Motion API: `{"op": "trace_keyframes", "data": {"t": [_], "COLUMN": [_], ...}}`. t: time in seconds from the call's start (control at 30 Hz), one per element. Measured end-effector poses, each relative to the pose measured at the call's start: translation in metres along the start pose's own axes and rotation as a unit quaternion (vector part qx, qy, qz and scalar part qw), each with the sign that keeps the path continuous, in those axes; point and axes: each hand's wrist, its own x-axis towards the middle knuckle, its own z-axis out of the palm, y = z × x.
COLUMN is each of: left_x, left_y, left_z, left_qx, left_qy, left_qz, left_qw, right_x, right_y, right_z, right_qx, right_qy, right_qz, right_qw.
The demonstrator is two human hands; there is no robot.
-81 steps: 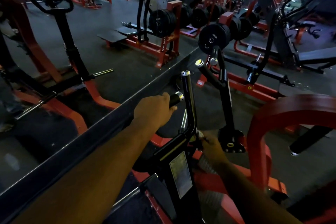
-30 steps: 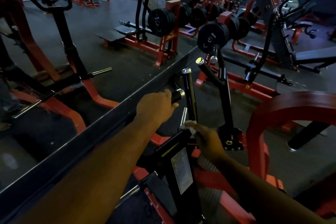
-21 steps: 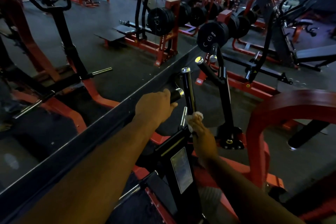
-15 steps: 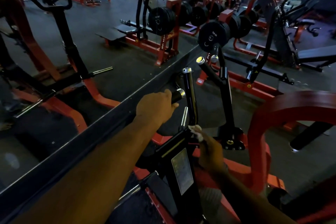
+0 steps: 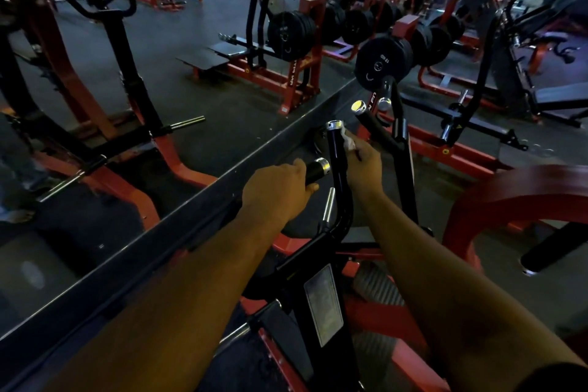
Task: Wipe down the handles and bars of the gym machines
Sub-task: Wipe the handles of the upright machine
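Observation:
A black upright handle bar [image 5: 336, 156] with a chrome cap rises from the machine in front of me. My right hand [image 5: 362, 165] presses a small white cloth [image 5: 348, 140] against its upper part, just below the cap. My left hand [image 5: 280, 191] grips a shorter black side handle [image 5: 316, 170] with a chrome end, to the left of the upright bar. A second black handle [image 5: 372, 126] with a chrome cap stands just behind and to the right.
A mirror wall runs diagonally on the left, its dark ledge [image 5: 191, 216] close to my left arm. Black weight plates [image 5: 380, 62] hang on red frames ahead. A red curved frame [image 5: 509, 200] stands at the right. A label plate [image 5: 323, 309] sits low on the machine's arm.
My right hand slid the white cloth up the upright bar, from its lower bend to just under the chrome cap. My left hand kept its grip on the side handle.

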Motion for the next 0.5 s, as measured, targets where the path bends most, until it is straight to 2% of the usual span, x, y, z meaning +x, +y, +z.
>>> {"op": "trace_keyframes", "data": {"t": [0.1,0.2,0.3,0.4,0.43,0.5], "left_x": [0.001,0.001,0.002,0.001,0.001,0.002], "left_y": [-0.001,0.000,-0.001,-0.001,-0.001,-0.001], "left_z": [0.001,0.002,0.002,0.003,0.004,0.003], "left_qx": [-0.007,-0.012,-0.012,-0.007,-0.006,-0.003], "left_qy": [0.000,0.001,0.003,0.002,0.001,-0.001], "left_qz": [-0.001,0.000,0.001,0.001,0.002,0.003], "left_qw": [1.000,1.000,1.000,1.000,1.000,1.000], "right_x": [-0.028,-0.070,-0.114,-0.148,-0.151,-0.133], "right_y": [0.014,0.039,0.076,0.093,0.091,0.078], "right_z": [-0.010,-0.023,-0.038,-0.057,-0.061,-0.064], "right_qx": [-0.059,-0.151,-0.157,-0.172,-0.170,-0.110], "right_qy": [-0.006,-0.062,-0.082,-0.127,-0.121,-0.038], "right_qz": [-0.050,-0.084,-0.118,-0.104,-0.092,-0.047], "right_qw": [0.997,0.983,0.977,0.971,0.974,0.992]}}
